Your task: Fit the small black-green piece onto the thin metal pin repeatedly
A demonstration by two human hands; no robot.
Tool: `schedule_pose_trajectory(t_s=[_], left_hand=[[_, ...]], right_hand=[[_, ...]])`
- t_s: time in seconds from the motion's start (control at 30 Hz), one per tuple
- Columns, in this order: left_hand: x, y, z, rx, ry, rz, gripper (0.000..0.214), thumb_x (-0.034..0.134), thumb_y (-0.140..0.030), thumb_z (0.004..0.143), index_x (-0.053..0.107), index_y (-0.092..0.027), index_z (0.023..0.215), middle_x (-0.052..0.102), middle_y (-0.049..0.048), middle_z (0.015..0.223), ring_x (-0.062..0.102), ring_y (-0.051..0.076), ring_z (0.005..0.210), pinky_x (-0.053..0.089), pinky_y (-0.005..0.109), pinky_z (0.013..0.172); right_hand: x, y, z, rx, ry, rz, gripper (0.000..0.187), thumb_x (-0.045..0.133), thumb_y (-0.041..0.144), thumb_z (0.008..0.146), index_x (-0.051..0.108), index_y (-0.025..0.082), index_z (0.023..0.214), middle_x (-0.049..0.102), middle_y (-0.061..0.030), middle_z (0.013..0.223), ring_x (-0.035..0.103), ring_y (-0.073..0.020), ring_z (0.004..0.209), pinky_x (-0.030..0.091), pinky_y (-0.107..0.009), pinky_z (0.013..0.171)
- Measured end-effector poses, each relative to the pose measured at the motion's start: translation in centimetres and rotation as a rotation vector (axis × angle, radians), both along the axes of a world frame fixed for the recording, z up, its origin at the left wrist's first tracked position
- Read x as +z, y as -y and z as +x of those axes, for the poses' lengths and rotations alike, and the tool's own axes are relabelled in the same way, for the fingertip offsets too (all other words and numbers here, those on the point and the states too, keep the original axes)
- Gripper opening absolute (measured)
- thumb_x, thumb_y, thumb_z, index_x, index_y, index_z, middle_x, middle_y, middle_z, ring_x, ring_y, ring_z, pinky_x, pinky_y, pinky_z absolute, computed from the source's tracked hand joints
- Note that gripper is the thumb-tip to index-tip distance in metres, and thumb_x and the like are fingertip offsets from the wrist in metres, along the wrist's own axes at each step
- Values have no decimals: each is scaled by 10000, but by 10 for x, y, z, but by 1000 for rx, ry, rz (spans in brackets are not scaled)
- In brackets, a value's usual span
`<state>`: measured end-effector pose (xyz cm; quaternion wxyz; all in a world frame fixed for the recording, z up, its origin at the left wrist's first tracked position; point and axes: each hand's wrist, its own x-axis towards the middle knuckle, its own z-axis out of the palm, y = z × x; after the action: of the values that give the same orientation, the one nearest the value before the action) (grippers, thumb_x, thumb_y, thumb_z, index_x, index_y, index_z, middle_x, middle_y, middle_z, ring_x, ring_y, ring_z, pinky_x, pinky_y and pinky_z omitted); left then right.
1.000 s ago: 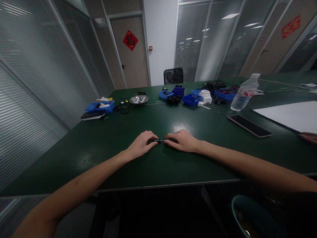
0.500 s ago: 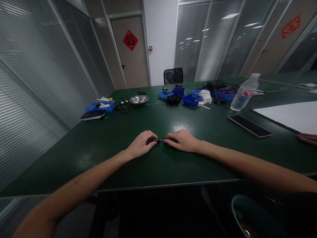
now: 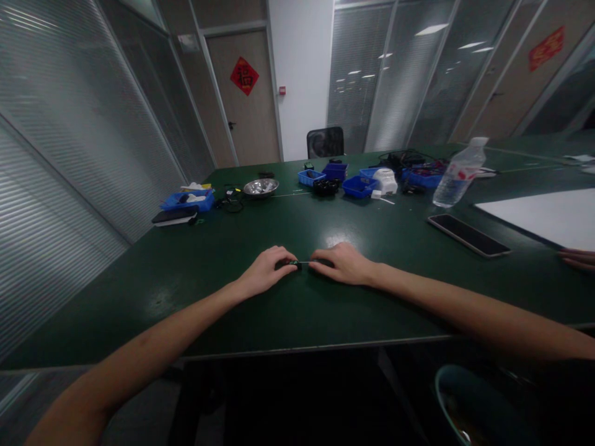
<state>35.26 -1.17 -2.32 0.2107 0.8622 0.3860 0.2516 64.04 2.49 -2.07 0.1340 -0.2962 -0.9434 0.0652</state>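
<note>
My left hand (image 3: pixel 266 271) rests on the dark green table, its thumb and fingers closed around a small black part (image 3: pixel 294 264) with bits of green on its upper side. Most of that part is hidden by the fingers. Facing it, my right hand (image 3: pixel 346 263) is closed on a thin tool that looks like a screwdriver (image 3: pixel 304 262). Its dark handle lies under the fingers, and its slim metal shaft points left and meets the black part. Whether the tip sits inside the part or only touches it is too small to tell.
A phone (image 3: pixel 468 235) and a water bottle (image 3: pixel 460 173) stand to the right, near a white board (image 3: pixel 548 214). Another person's hand (image 3: pixel 577 259) shows at the right edge. Farther back are a metal bowl (image 3: pixel 261 188), blue trays (image 3: pixel 360 186) and cables.
The small black part in my left hand has turned slightly, and its green side shows differently. My right hand and the tool look almost unmoved.
</note>
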Motion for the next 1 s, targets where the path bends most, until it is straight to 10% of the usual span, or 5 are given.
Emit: schedule_pose_trajectory(t_s=[1.0], left_hand=[[-6, -1, 15, -24, 74, -51, 219, 758, -360, 1007, 788, -165, 1102, 665, 53, 997, 610, 187, 895, 464, 299, 790]], right_hand=[[-2, 1, 0, 120, -16, 71, 477, 422, 535, 1146, 749, 191, 1192, 779, -61, 837, 647, -171, 655, 326, -304, 648]])
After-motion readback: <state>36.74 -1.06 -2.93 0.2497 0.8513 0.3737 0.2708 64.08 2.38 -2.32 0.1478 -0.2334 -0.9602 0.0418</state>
